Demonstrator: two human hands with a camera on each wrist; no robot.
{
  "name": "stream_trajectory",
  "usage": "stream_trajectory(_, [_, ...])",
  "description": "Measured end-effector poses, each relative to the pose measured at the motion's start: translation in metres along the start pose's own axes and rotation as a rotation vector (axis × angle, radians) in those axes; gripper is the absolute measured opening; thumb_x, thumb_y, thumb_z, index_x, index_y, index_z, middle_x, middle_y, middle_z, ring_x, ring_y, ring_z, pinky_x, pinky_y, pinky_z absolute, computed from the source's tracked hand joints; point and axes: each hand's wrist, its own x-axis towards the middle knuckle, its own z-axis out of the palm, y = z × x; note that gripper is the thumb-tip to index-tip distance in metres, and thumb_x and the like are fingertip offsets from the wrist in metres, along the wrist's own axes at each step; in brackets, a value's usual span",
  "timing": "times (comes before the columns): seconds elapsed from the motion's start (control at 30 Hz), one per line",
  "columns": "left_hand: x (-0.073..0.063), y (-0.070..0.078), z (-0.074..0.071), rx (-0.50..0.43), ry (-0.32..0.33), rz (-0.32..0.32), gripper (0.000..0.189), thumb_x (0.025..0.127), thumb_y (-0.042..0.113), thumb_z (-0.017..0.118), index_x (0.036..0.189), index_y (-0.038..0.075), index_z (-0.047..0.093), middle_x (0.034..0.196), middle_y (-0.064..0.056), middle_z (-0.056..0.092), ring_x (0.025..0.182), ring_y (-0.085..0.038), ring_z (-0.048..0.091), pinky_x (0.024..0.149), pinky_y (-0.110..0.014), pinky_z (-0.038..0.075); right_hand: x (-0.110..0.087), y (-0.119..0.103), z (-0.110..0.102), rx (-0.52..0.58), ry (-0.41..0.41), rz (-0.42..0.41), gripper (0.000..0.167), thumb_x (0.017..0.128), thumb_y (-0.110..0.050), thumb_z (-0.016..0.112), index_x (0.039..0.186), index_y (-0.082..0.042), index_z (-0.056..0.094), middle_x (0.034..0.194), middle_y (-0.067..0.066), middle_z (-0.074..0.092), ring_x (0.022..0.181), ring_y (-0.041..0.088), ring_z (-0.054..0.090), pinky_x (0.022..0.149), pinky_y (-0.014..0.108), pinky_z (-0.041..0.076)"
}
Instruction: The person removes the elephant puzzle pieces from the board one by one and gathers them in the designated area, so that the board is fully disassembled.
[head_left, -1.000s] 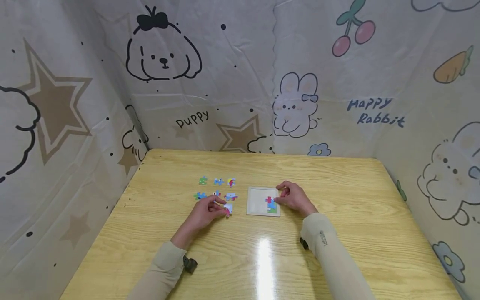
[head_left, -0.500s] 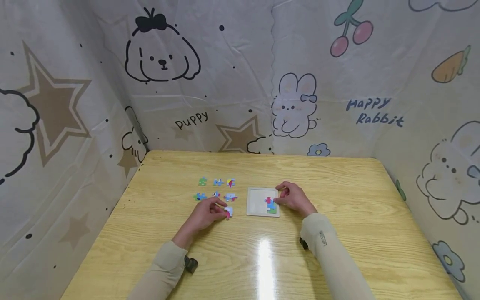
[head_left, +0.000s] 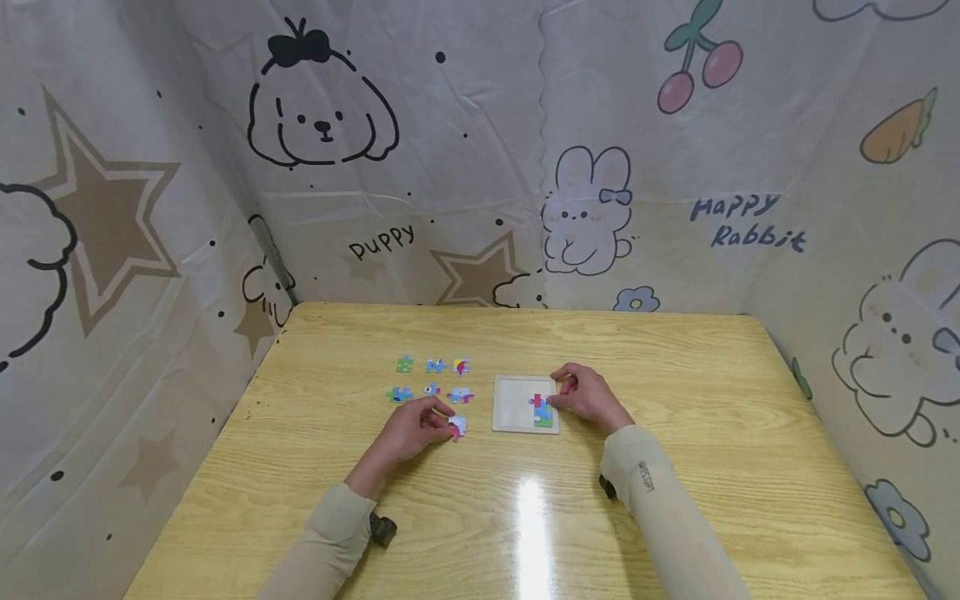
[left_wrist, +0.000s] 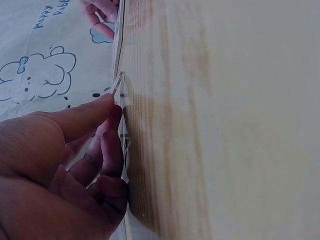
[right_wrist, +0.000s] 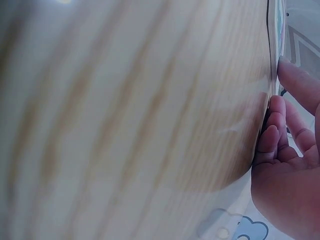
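In the head view, my left hand (head_left: 408, 429) pinches a white-and-pink jigsaw piece (head_left: 458, 426) by its left side. The left wrist view shows the piece (left_wrist: 118, 83) edge-on, tilted up at the thumb and fingertips. To the right lies a square white puzzle tray (head_left: 513, 404), flat on the table. A few joined pieces (head_left: 543, 411), blue, green and pink, fill its lower right part. My right hand (head_left: 592, 396) rests at the tray's right side, thumb on the edge and index finger at the top right corner. In the right wrist view its other fingers (right_wrist: 270, 140) bend loosely against the table.
Two rows of loose jigsaw pieces lie beyond my left hand, among them a green piece (head_left: 405, 364) and a red-and-yellow piece (head_left: 461, 367). A wooden table (head_left: 675, 367) carries everything. Printed cloth (head_left: 465, 167) hangs behind and along both sides.
The pinched piece and my left hand have shifted slightly toward me. My right hand and the tray stay in place.
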Motion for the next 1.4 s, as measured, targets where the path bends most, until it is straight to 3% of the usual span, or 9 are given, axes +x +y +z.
stream_trajectory(0.23, [0.002, -0.002, 0.000, 0.032, -0.006, -0.012, 0.020, 0.090, 0.008, 0.080, 0.109, 0.009, 0.074, 0.090, -0.002, 0.074, 0.077, -0.011, 0.063, 0.071, -0.027, 0.050, -0.001, -0.001, -0.001, 0.009, 0.001, 0.002, 0.042, 0.093, -0.014, 0.078, 0.131, -0.004, 0.063, 0.096, 0.009, 0.058, 0.084, 0.021, 0.051, 0.072, 0.030, 0.042])
stream_trajectory(0.57, [0.002, -0.003, -0.002, 0.069, -0.002, 0.018, 0.020, 0.088, 0.005, 0.081, 0.107, 0.007, 0.074, 0.088, -0.003, 0.072, 0.075, -0.011, 0.059, 0.068, -0.026, 0.047, -0.002, -0.001, -0.002, 0.014, -0.012, -0.031, 0.042, 0.093, -0.014, 0.078, 0.131, -0.003, 0.064, 0.096, 0.009, 0.060, 0.084, 0.022, 0.051, 0.073, 0.029, 0.042])
stream_trajectory(0.93, [0.001, -0.001, -0.002, 0.087, -0.008, -0.004, 0.018, 0.089, 0.005, 0.080, 0.105, 0.006, 0.075, 0.086, -0.003, 0.070, 0.075, -0.012, 0.058, 0.069, -0.026, 0.047, -0.005, 0.001, -0.010, -0.003, -0.106, -0.060, 0.062, 0.086, -0.015, 0.086, 0.140, -0.003, 0.060, 0.105, 0.011, 0.060, 0.096, 0.023, 0.051, 0.083, 0.032, 0.044])
stream_trajectory(1.23, [0.001, 0.003, -0.001, 0.079, 0.015, 0.014, 0.020, 0.088, 0.006, 0.082, 0.107, 0.007, 0.074, 0.086, -0.002, 0.070, 0.074, -0.011, 0.057, 0.068, -0.026, 0.046, -0.003, 0.005, -0.006, -0.051, -0.118, -0.087, 0.068, 0.083, -0.016, 0.089, 0.142, -0.004, 0.058, 0.108, 0.009, 0.059, 0.099, 0.023, 0.051, 0.087, 0.034, 0.044])
stream_trajectory(1.4, [0.008, 0.018, 0.008, 0.002, 0.014, 0.062, 0.024, 0.091, 0.004, 0.078, 0.114, 0.003, 0.072, 0.092, -0.007, 0.070, 0.069, -0.016, 0.065, 0.064, -0.026, 0.051, -0.005, 0.003, -0.007, -0.054, -0.117, -0.074, 0.067, 0.083, -0.014, 0.088, 0.142, -0.004, 0.058, 0.106, 0.009, 0.058, 0.099, 0.024, 0.050, 0.087, 0.036, 0.044])
